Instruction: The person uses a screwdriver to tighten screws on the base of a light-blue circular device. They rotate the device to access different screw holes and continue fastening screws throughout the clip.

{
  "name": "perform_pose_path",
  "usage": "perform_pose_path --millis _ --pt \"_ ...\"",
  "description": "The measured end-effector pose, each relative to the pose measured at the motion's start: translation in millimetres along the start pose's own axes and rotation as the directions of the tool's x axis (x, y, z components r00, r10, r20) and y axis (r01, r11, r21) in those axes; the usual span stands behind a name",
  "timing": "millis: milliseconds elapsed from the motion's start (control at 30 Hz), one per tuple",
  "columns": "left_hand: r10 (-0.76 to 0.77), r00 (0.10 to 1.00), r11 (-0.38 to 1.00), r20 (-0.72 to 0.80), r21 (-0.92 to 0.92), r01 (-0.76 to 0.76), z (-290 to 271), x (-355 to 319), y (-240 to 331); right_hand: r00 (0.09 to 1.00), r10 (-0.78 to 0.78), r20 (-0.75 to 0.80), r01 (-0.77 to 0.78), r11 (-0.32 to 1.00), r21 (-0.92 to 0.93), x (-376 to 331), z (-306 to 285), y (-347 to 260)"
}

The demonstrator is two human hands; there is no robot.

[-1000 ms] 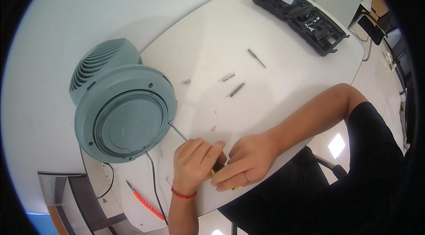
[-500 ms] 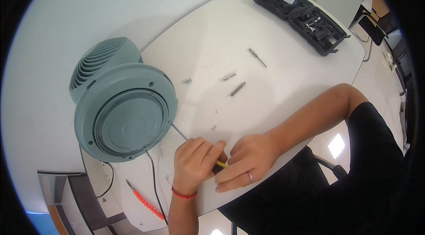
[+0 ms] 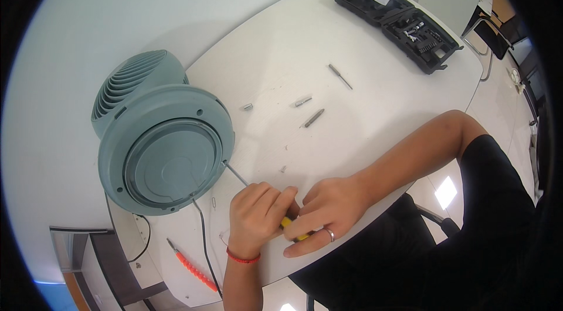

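Observation:
A grey-green fan [image 3: 158, 147] lies on its side on the white table [image 3: 352, 35], its round base facing me. My left hand [image 3: 257, 217] is closed around a yellow-handled screwdriver [image 3: 290, 226]. The thin metal shaft [image 3: 236, 174] of that tool runs up-left and its tip meets the rim of the fan's base. My right hand [image 3: 325, 211] rests against the left, with its fingers on the rear end of the yellow handle. Much of the handle is hidden by both hands.
Several loose bits and a small socket [image 3: 311, 109] lie mid-table, and a longer bit [image 3: 340, 76] lies farther back. An open black tool case [image 3: 404, 21] sits at the far right. The fan's black cord [image 3: 202, 235] runs toward the near edge beside an orange-handled tool [image 3: 190, 264].
Both hands have stayed at the screwdriver with only slight shifts of the fingers. The fan and the loose bits have not moved.

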State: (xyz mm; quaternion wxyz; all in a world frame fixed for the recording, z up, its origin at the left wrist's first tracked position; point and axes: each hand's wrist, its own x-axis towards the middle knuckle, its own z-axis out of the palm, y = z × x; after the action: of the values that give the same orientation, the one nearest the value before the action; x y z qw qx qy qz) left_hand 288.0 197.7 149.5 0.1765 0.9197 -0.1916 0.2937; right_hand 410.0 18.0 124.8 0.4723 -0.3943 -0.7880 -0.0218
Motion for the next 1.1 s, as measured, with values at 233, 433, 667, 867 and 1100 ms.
perform_pose_path --millis 233,433,667,867,1100 --pt "0.007 1.000 1.000 0.005 0.019 -0.007 0.0 -1.9 -1.6 1.000 0.019 0.023 -0.019 1.000 0.021 -0.9 2.7 -0.4" --pt "0.004 1.000 1.000 0.006 0.020 -0.004 1.0 -2.0 -0.9 1.000 0.014 -0.011 -0.014 1.000 -0.013 -0.5 -0.2 0.0" --pt "-0.010 0.999 1.000 0.030 -0.022 0.011 -2.0 2.4 1.2 0.999 0.027 0.034 -0.030 0.997 0.071 -4.5 4.5 -2.4" --pt "-0.011 1.000 1.000 0.021 -0.005 0.011 -0.7 -0.1 0.3 0.993 0.086 0.075 -0.092 0.993 0.072 -1.0 -1.3 -2.3" --pt "-0.010 0.999 1.000 0.045 -0.008 0.011 0.0 -1.0 0.0 0.991 0.127 0.045 -0.133 0.979 0.155 0.9 -3.5 -4.3"
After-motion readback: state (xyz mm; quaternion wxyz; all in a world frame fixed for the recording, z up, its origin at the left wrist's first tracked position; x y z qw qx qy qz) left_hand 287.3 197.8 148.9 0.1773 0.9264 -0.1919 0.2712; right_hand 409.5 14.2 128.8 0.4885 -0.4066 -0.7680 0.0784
